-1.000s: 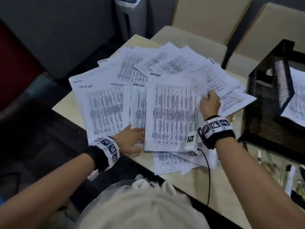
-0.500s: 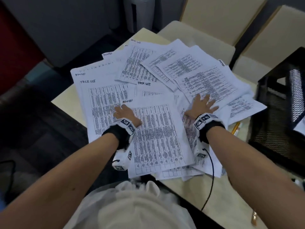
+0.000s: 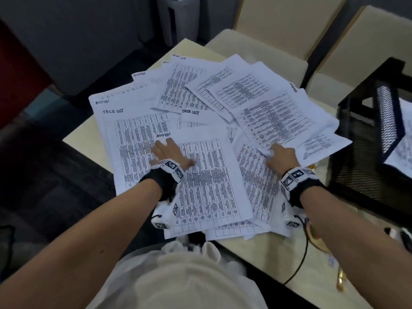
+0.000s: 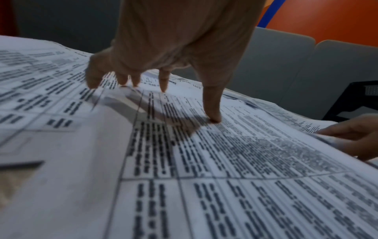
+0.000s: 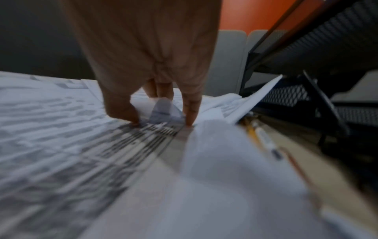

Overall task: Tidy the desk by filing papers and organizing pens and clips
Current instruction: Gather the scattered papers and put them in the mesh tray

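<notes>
Papers cover beige desk; chairs behind.

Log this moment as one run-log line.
stage: gathering papers | left hand: fingers spread, pressing ADMIN sheet | right hand: pinching a sheet corner | tray: right of pile | pens: not sorted

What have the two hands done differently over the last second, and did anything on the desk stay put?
The right hand let go of the sheet it had lifted, pressed flat on the papers, and now pinches up a paper corner. The left hand slid from the near edge further up the pile and rests spread on the sheet marked ADMIN. The fanned papers, the black mesh tray and the desk stayed put.
</notes>
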